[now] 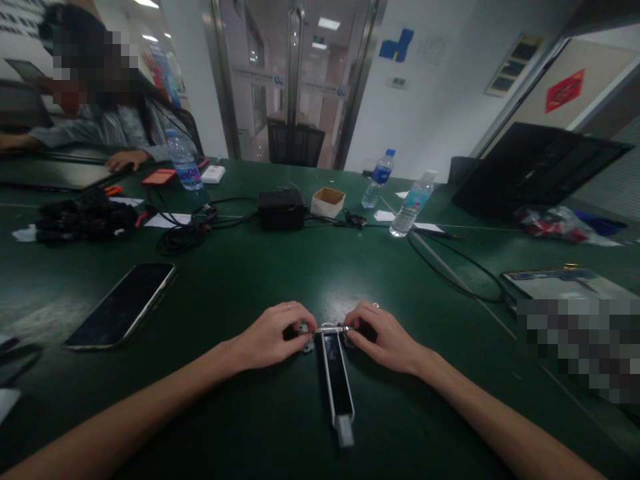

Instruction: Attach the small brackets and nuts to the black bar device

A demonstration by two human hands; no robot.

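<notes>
A long, narrow silver metal frame (329, 383) lies on the green table, pointing towards me, with a pale grey block (345, 431) at its near end. Across its far end runs a thin metal rod (331, 329). My left hand (273, 337) pinches the rod's left end between thumb and fingers. At the right end, my right hand (383, 337) does the same. Small metal plates (306, 341) show beside the fingertips, partly hidden by them. I cannot make out the frame's exact kind.
A phone (123, 307) lies to the left. Beyond are a black box (281, 209), a small open carton (327, 202), cables (183, 237) and water bottles (413, 205). A black monitor (540, 167) stands at the right. Another person (125, 123) sits at the far left.
</notes>
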